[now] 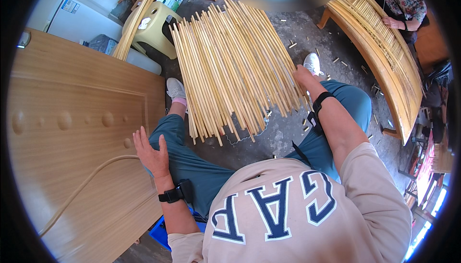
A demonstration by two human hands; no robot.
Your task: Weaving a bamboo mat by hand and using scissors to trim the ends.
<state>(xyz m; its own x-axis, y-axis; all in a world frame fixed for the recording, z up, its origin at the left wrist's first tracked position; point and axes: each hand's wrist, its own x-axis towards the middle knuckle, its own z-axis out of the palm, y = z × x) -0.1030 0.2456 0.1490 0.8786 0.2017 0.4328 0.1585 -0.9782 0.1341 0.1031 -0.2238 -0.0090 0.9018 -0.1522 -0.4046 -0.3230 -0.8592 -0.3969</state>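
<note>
A broad row of pale bamboo sticks [230,66], laid side by side, spreads between my feet, with loose wire showing under its near ends. My right hand [304,75] is at the row's right edge, fingers curled on the sticks; the fingertips are partly hidden. My left hand [151,152] has its fingers apart and holds nothing, by my left knee beside a wooden panel [72,143].
A plastic stool [153,37] and upright bundled sticks [134,23] stand at the back left, near a white appliance [67,18]. At right, another person's hand [394,23] touches sticks on a curved wooden bench [389,95]. Small cut pieces [293,44] litter the floor.
</note>
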